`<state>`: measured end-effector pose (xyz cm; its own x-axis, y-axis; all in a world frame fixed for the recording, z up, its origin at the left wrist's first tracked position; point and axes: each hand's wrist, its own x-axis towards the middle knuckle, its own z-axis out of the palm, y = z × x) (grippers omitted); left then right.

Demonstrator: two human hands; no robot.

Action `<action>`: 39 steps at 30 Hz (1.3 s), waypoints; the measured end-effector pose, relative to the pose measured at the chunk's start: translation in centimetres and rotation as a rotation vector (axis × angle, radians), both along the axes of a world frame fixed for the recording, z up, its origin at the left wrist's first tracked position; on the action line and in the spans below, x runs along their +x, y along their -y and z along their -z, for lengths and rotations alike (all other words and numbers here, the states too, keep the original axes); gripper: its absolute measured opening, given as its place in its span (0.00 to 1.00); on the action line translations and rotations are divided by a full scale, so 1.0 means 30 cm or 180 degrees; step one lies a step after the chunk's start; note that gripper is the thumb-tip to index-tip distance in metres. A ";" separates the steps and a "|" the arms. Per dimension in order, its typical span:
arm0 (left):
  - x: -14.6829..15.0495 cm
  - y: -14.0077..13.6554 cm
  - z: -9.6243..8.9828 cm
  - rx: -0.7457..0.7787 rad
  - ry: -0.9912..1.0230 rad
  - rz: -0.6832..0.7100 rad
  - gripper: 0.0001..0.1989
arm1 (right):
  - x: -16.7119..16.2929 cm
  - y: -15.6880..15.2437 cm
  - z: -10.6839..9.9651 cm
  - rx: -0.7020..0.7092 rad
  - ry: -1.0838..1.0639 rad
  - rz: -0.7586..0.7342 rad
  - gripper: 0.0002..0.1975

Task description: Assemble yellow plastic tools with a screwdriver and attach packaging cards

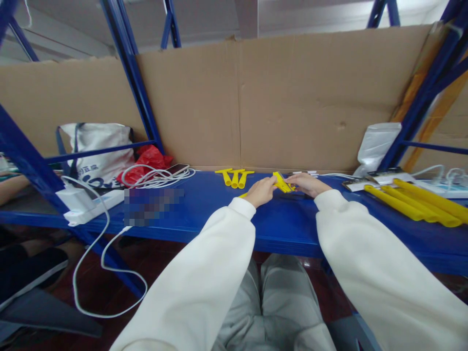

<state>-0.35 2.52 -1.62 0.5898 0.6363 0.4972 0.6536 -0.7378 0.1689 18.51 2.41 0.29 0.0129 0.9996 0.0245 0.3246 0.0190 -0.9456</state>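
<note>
Over the middle of the blue shelf top (219,219), my left hand (261,191) is closed around a yellow plastic T-shaped piece (281,183). A yellow end shows at the left of this hand, seemingly the same piece's handle. My right hand (304,183) has its fingers closed at the right side of the piece's head; whether they hold a further small part, I cannot tell. A thin dark strip (292,196) lies beneath the hands, too small to make out. Behind them, near the cardboard, lie several similar yellow T-shaped pieces (234,178), tube ends toward me.
Several long yellow-handled tools (413,202) with flat heads lie at the right. Left are a power strip (106,202) with a white charger (75,199), coiled white cable (157,178), red plastic bag (149,158) and cloth bag (98,146). Cardboard (292,102) closes the back between blue posts.
</note>
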 end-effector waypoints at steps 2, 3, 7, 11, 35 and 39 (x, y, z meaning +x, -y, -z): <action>-0.001 0.001 0.000 0.0012 -0.0012 -0.0014 0.12 | 0.003 -0.006 0.007 -0.0053 -0.0115 -0.0052 0.09; -0.001 0.002 0.001 0.0019 -0.0021 -0.0031 0.12 | 0.004 -0.010 0.011 -0.0058 -0.0155 -0.0068 0.08; -0.002 0.007 0.000 0.0050 -0.0060 -0.0116 0.12 | 0.005 -0.018 0.025 -0.0028 -0.0216 -0.0114 0.08; -0.004 0.015 -0.004 0.0030 -0.0076 -0.0137 0.11 | -0.002 -0.010 0.028 -0.0010 -0.0203 -0.0074 0.10; -0.006 0.027 -0.013 -0.0016 0.0018 -0.0077 0.18 | -0.032 0.015 0.013 -0.0007 -0.0175 0.0052 0.12; -0.002 0.021 -0.008 -0.0020 0.0010 -0.0070 0.19 | -0.011 0.005 0.005 -0.0043 -0.0274 0.0014 0.08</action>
<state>-0.41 1.88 -1.36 0.5741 0.6522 0.4949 0.6690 -0.7222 0.1757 18.19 2.26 0.13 0.0189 0.9998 0.0096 0.2422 0.0047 -0.9702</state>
